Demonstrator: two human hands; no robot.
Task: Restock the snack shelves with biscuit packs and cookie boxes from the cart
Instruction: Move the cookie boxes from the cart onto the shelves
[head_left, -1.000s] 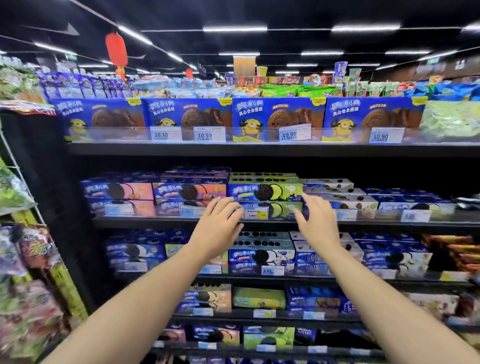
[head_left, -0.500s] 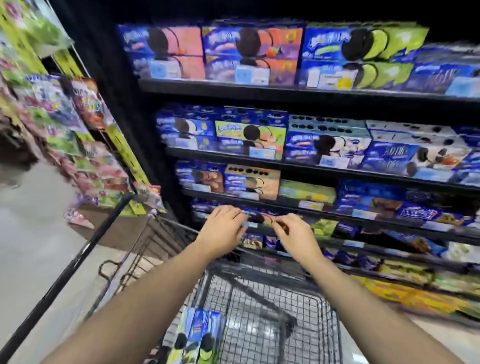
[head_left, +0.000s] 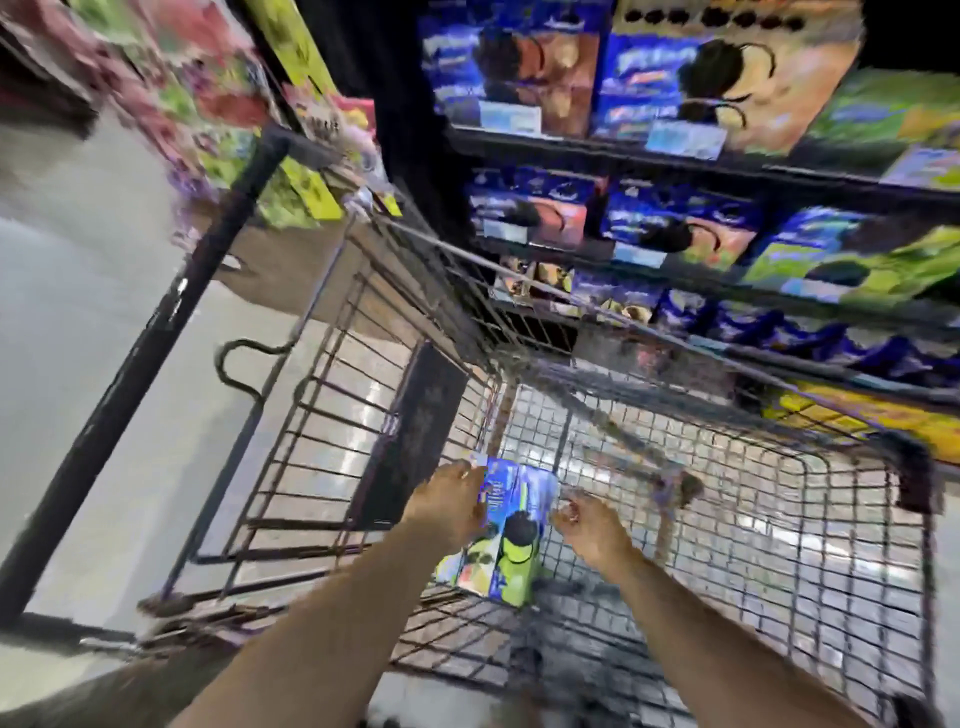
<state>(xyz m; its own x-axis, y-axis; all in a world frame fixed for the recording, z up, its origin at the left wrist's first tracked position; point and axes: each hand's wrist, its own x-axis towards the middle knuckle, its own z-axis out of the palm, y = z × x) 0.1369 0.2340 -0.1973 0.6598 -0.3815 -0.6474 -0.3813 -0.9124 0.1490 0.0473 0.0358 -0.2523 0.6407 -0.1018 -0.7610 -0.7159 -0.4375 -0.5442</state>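
we should clamp the cookie boxes (head_left: 514, 535) squarely between left hand (head_left: 451, 501) and right hand (head_left: 589, 522); blur hides whether either grips

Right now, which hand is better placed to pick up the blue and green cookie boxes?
Left, probably. The left hand lies against the blue and green cookie boxes; the right hand is beside them, seemingly not touching.

Colourful hanging packets (head_left: 208, 104) upper left (blurred); brown carton (head_left: 275, 270) below; pale floor (head_left: 62, 338).
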